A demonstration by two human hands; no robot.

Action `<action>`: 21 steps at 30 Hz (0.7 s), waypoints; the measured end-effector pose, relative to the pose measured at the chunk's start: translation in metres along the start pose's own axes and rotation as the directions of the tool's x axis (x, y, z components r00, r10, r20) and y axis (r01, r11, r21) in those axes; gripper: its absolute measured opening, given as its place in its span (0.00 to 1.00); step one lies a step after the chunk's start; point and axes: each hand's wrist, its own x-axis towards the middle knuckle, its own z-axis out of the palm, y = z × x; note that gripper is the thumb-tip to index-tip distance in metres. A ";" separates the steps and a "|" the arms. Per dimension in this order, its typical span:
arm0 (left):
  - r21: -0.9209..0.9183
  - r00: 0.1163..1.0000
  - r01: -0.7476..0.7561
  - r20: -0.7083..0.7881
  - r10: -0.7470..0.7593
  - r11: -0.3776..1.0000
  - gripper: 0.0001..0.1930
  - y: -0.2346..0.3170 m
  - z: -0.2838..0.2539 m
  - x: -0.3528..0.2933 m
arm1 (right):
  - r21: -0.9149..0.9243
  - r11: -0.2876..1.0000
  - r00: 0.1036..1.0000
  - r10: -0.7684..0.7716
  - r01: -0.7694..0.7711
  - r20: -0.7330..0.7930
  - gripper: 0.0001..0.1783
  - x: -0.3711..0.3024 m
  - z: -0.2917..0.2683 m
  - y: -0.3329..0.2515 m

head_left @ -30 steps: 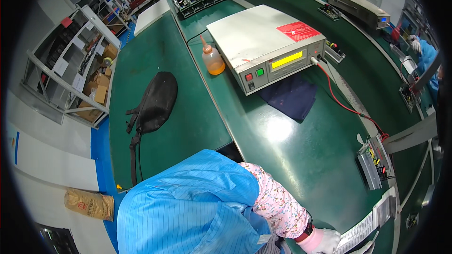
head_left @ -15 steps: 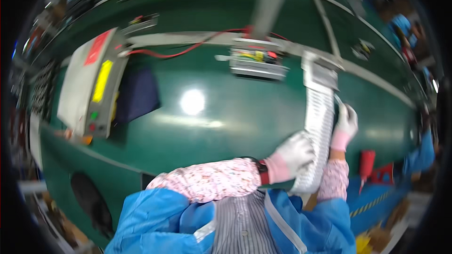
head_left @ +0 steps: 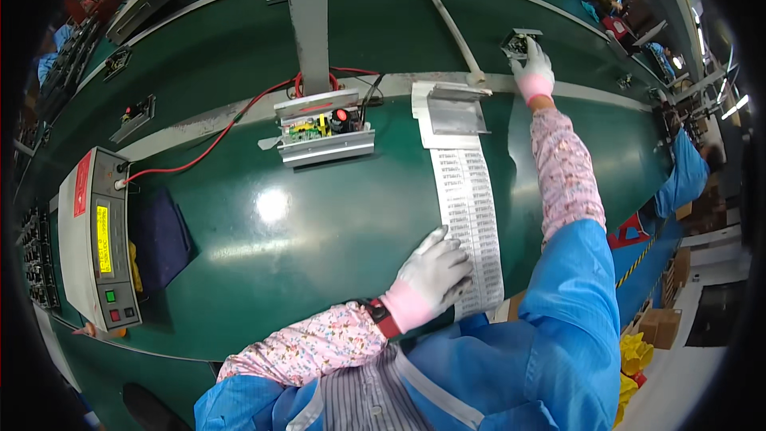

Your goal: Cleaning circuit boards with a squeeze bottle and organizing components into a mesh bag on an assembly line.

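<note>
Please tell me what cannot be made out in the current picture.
All in the head view:
- Right hand's grip: the hand itself covers part of the board, so grasping or merely touching is unclear.
- Label sheet: the left hand covers part; the blue jacket hides its lower end.
- Cloth: the tester hides its left side.
- Dark shape, lower left: cut off by the bottom edge.

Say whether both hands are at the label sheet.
No: the left hand is at the label sheet, the right hand at a circuit board.

The right hand has reached a circuit board.
</note>
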 end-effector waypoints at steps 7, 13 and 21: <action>-0.018 1.000 0.022 -0.019 -0.023 1.000 0.13 -0.006 0.001 -0.001 | -0.490 0.833 0.963 -0.267 0.256 0.049 0.42 0.073 0.055 0.010; 0.004 0.999 0.040 -0.002 -0.040 0.999 0.14 -0.007 0.003 0.000 | -0.443 0.863 0.958 -0.140 0.243 0.251 0.39 0.093 0.052 0.014; -0.002 0.999 0.031 -0.032 -0.031 1.000 0.13 -0.006 0.000 0.001 | -0.122 0.982 0.988 -0.147 0.142 -0.038 0.40 0.045 -0.033 -0.008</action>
